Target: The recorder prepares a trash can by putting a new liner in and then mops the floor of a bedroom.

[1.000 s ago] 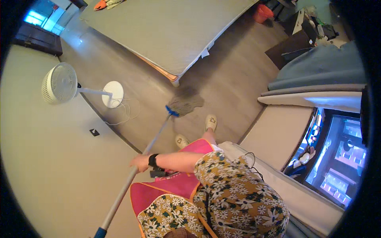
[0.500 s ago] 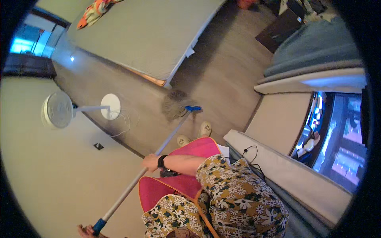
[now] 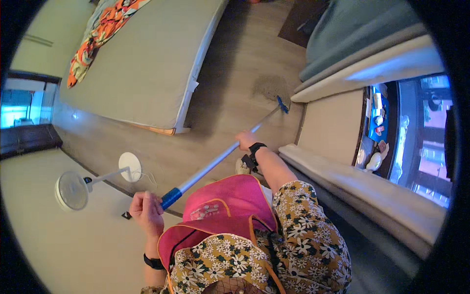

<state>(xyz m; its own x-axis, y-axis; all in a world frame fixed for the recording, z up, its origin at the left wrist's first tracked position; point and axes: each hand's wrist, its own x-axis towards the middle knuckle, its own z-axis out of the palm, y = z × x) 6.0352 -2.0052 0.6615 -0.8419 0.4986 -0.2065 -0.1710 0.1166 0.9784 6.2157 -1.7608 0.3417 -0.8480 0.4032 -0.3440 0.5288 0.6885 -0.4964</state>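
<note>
A long-handled mop (image 3: 210, 167) slants across the middle, with a silver pole and a blue end grip (image 3: 171, 198). My right hand (image 3: 246, 140) is wrapped round the pole partway down. At the top end, the curled fingers of my left hand (image 3: 148, 208) close on the tip of the blue grip. The mop's grey, fluffy head (image 3: 270, 87) lies flat on the wooden floor (image 3: 235, 105), close to the curtain's foot, joined to the pole by a blue connector (image 3: 282, 104). Black bands circle both wrists. A pink apron (image 3: 235, 196) covers my front.
A bed with a bare mattress (image 3: 147, 63) and an orange patterned cloth (image 3: 93, 46) stands at the far left. To the left is a white standing fan (image 3: 72, 190) with its round base and cord. Curtains (image 3: 362, 44) and a cluttered windowsill (image 3: 379, 117) line the right.
The mop head has slid right, from near the bed corner to beside the curtain. My left hand has risen and moved right with the handle's end; my right hand has moved right and farther out.
</note>
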